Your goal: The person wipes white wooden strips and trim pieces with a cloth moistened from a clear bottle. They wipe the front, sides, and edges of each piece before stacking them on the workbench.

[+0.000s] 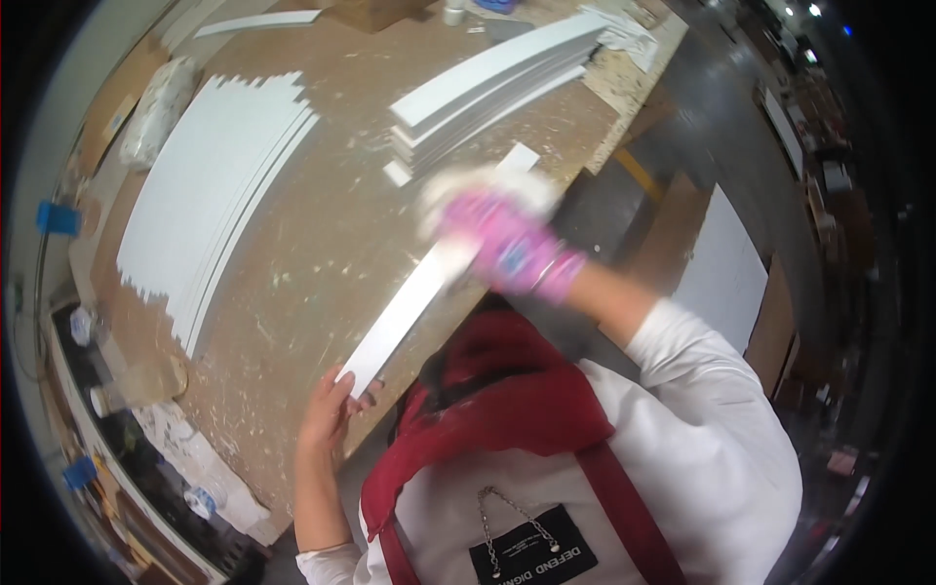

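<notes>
A long white strip (398, 320) lies slantwise along the table's near edge. My bare left hand (330, 405) grips its lower end, thumb on top and fingers beneath. Over the strip's upper part is my right hand (515, 246), in a pink and purple patterned glove and smeared by motion. Bunched under and around it is a whitish cloth (436, 200), also blurred, which hides a stretch of the strip. The strip's far end shows beyond the cloth.
A stack of white strips (492, 70) stands beyond my right hand. Many more strips (210, 180) lie side by side at the left of the brown table (283, 283). A plastic-wrapped roll (159, 112), a clear bottle (141, 388) and a crumpled white cloth (624, 39) rest around the edges.
</notes>
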Tool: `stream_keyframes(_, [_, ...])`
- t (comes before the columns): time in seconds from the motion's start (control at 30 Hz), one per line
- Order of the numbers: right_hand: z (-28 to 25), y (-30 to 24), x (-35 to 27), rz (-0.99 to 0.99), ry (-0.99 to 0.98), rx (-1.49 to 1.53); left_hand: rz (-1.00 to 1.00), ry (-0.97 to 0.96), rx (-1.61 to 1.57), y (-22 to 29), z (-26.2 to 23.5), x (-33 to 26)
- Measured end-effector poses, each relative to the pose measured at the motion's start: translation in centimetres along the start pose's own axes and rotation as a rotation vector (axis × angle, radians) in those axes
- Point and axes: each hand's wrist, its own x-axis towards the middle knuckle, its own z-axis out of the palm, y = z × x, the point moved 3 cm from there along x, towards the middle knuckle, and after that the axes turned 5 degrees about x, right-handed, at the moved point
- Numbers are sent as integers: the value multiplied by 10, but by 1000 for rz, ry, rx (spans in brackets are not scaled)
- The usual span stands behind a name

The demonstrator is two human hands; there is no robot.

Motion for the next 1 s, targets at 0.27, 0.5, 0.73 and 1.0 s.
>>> stream_keyframes(0.27, [-26, 154, -50, 711, -38, 143, -7, 39, -2, 19, -12, -11])
stream_keyframes(0.5, [-57, 101, -66, 722, 66, 602, 278, 536, 612, 51, -4, -27])
stream_keyframes(0.73, [-54, -19, 25, -34, -111, 448, 665, 642, 385, 34, -6, -44])
stream_keyframes(1.0, [-22, -158, 93, -439, -391, 428, 783, 733, 688, 34, -2, -47])
